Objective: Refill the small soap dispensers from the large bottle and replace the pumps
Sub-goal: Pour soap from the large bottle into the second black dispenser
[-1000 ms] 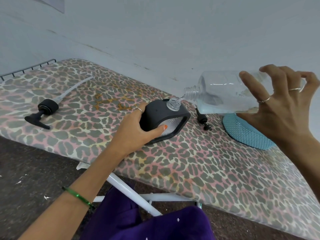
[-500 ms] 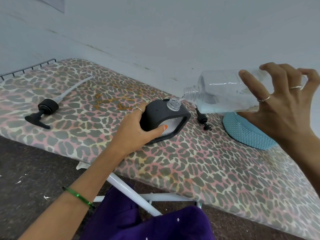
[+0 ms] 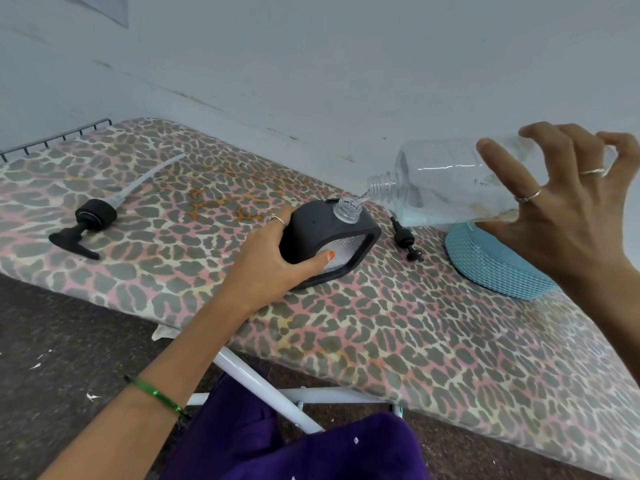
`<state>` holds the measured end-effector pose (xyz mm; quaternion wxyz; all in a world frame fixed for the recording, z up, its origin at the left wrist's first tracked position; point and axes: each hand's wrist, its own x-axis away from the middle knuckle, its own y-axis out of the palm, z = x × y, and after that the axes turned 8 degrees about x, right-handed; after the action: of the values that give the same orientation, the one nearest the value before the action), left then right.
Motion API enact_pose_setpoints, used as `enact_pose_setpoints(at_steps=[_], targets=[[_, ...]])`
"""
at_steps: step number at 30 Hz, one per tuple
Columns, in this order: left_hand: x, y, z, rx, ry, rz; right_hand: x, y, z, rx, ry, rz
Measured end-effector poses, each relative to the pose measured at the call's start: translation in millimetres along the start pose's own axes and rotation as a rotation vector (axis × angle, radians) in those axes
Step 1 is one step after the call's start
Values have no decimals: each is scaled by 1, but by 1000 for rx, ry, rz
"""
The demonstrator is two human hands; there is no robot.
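My left hand [image 3: 277, 258] grips a small dark grey soap dispenser [image 3: 325, 237] with a clear window, standing tilted on the leopard-print board [image 3: 381, 341]. Its clear open neck [image 3: 346, 210] points up. My right hand [image 3: 568, 209] holds the large clear bottle [image 3: 446, 183] nearly on its side, mouth to the left just above that neck. A thin clear stream runs from the bottle's mouth into the neck. Pale blue liquid lies along the bottle's lower side. A small black pump [image 3: 405, 241] lies on the board just right of the dispenser.
A large black pump with a long clear tube [image 3: 93, 220] lies at the board's left end. A blue mesh basket [image 3: 495, 265] sits under the bottle at the right. A wall runs close behind the board. White board legs [image 3: 263, 386] and dark floor are below.
The large bottle and my right hand have risen very slightly; the pour goes on. My left hand and the dispenser have not moved.
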<state>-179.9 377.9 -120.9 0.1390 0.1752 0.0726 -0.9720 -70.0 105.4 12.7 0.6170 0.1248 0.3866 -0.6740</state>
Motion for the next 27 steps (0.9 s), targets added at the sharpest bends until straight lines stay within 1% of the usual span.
enact_pose_setpoints(at_steps=[27], targets=[[0, 0, 0, 11, 0, -4, -7, -2, 4, 35, -63, 74]])
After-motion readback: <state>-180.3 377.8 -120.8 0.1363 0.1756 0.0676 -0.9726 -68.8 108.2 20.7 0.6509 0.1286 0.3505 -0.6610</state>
